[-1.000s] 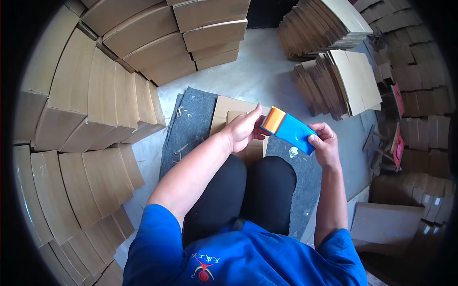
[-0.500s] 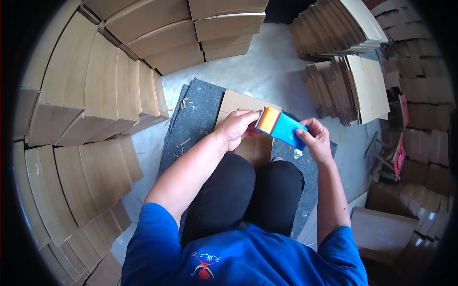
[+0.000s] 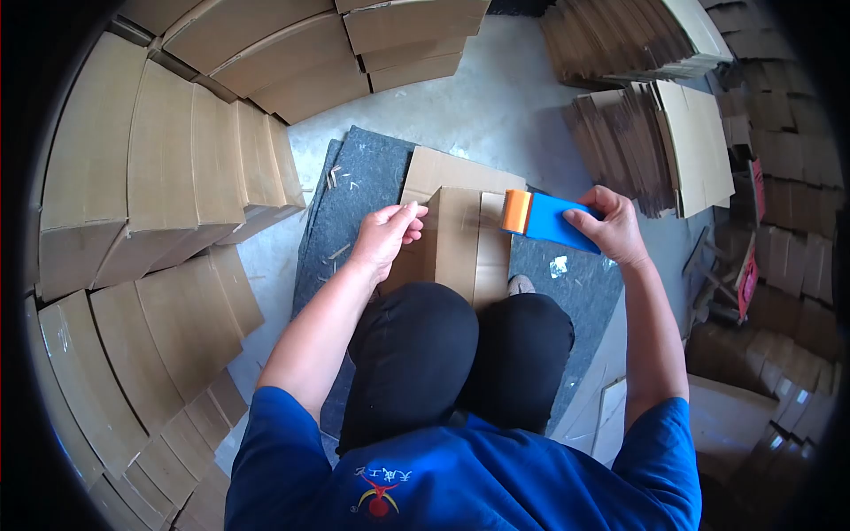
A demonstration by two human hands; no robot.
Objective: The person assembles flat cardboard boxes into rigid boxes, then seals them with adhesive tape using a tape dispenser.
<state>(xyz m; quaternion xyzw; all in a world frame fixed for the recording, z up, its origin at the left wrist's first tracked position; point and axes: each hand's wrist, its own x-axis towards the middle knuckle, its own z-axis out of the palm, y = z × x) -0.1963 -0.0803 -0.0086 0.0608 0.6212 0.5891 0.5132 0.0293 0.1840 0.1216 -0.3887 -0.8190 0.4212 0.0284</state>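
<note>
In my right hand [image 3: 613,232] is a blue tape dispenser [image 3: 551,219] with an orange roller end that points left. The thumb lies on the blue body. My left hand [image 3: 388,237] is closed in a pinch, thumb against forefinger, near the left edge of a cardboard box [image 3: 457,243]. Whatever lies in that pinch is too small or too clear to make out. The box rests in front of my knees, and the dispenser's roller end is at its right side. A flat cardboard piece [image 3: 443,168] shows behind the box.
Under the box lies a dark grey mat [image 3: 376,164] with small scraps on it. Stacked cartons [image 3: 186,159] rise at the left and back. Bundles of flat cardboard [image 3: 695,146] stand at the right. A small stand with red parts [image 3: 748,279] is nearby.
My hands have moved apart. The left went left, away from the dispenser's orange end; the right carried the dispenser to the right. More of the box now shows between them.
</note>
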